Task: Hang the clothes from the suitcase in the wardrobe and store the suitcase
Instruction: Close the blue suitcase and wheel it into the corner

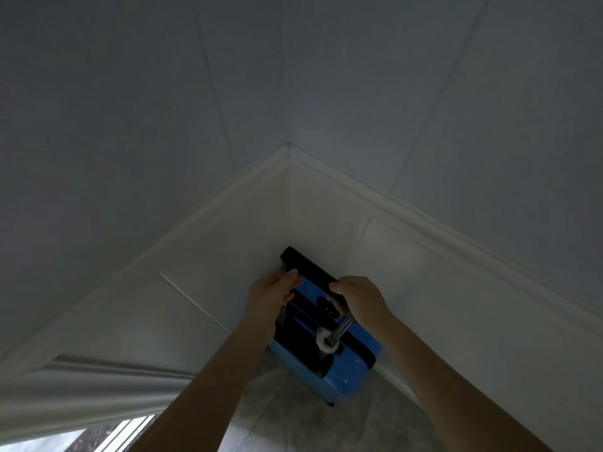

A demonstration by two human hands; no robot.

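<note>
Behind hands: suitcase [339, 380] handle hidden

The blue suitcase [339, 383] looks like smooth, shiny hard plastic, its handle rods [341, 327] like shiny metal, and the white wall panels [228, 256] painted matt.

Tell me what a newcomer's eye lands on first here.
The blue suitcase stands upright on the floor, pushed into the corner where two white panelled walls meet. Both bare arms reach down to it: the left hand and right hand grip its dark pull handle at the top.
</note>
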